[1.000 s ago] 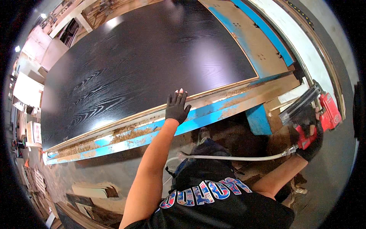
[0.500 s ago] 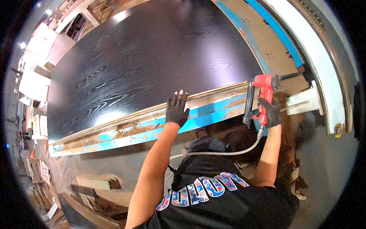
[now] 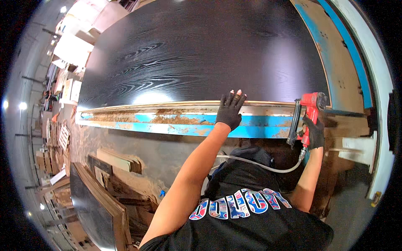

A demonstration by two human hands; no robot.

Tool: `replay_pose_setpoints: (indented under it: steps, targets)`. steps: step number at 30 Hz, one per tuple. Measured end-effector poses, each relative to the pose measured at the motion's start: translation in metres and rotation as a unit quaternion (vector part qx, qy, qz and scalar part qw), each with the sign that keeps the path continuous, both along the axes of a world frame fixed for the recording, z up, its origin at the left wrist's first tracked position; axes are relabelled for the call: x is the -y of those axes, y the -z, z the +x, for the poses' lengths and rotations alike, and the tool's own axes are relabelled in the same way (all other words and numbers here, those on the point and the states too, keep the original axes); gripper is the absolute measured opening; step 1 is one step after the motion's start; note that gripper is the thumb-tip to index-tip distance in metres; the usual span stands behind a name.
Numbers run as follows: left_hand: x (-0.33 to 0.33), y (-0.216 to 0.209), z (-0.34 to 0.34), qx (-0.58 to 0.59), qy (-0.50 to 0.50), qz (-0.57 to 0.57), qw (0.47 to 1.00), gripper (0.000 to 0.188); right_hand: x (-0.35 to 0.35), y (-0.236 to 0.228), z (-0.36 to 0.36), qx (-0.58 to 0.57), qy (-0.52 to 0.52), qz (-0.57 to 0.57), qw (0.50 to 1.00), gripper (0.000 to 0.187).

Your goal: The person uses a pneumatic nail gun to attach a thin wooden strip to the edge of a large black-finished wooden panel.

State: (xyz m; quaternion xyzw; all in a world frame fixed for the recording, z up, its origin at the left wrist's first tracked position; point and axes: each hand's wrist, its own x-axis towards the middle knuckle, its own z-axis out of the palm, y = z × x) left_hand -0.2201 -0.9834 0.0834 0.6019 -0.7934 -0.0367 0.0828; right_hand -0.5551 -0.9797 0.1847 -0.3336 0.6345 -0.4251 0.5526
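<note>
A large dark wood-grain panel (image 3: 188,54) lies over a worn blue and white rail (image 3: 180,128) along its near edge. My left hand (image 3: 229,113), in a dark glove with some fingertips bare, rests across that edge, its fingers stretched out flat on the panel. In my gloved right hand (image 3: 315,133) is a red nail gun (image 3: 311,104), gripped by its handle. Its black magazine (image 3: 294,123) faces left. The nose sits at the panel's near edge, near the right corner; whether it touches I cannot tell. A pale air hose (image 3: 272,169) runs from the handle's base.
At right, a brown board with blue strips (image 3: 343,58) borders the panel, with a long white beam (image 3: 379,67) beyond. Stacked boards (image 3: 100,201) lean at lower left. White sheets and pallets (image 3: 63,137) stand at far left. A white bracket (image 3: 356,149) juts out at right.
The view has turned, so the panel and both hands appear farther right. Along the edge, the nail gun has shifted slightly left, away from the panel's corner. My left hand stays flat.
</note>
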Motion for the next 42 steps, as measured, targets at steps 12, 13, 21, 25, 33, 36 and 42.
replay_pose_setpoints:
  steps: [12, 13, 21, 25, 33, 36, 42]
  targets:
    - [-0.006, 0.007, -0.003, 0.012, -0.021, -0.035, 0.999, 0.080, 0.012, 0.009, -0.008, 0.001, -0.031, -0.042, 0.999, 0.016]
    - [-0.007, 0.006, -0.003, 0.006, -0.019, -0.041, 0.999, 0.080, 0.012, 0.008, -0.008, -0.001, -0.034, -0.041, 0.999, 0.017]
    - [-0.003, 0.002, -0.008, 0.001, -0.018, -0.019, 1.000, 0.079, 0.004, 0.021, -0.021, -0.021, -0.008, -0.052, 0.998, 0.020]
    - [-0.002, 0.004, -0.005, 0.037, -0.022, -0.018, 0.999, 0.081, -0.003, 0.009, -0.011, -0.037, 0.003, -0.037, 0.999, 0.021]
    - [-0.001, -0.010, -0.006, 0.072, -0.018, 0.030, 0.997, 0.078, -0.012, 0.000, -0.011, -0.006, 0.036, -0.013, 0.999, 0.024]
    - [0.002, -0.009, -0.005, 0.080, -0.015, 0.023, 0.996, 0.078, -0.013, 0.007, -0.015, -0.004, 0.046, -0.028, 0.999, 0.021]
    - [0.018, 0.001, 0.001, 0.068, -0.015, 0.011, 0.998, 0.078, -0.020, 0.004, -0.015, -0.013, 0.057, -0.018, 0.998, 0.019]
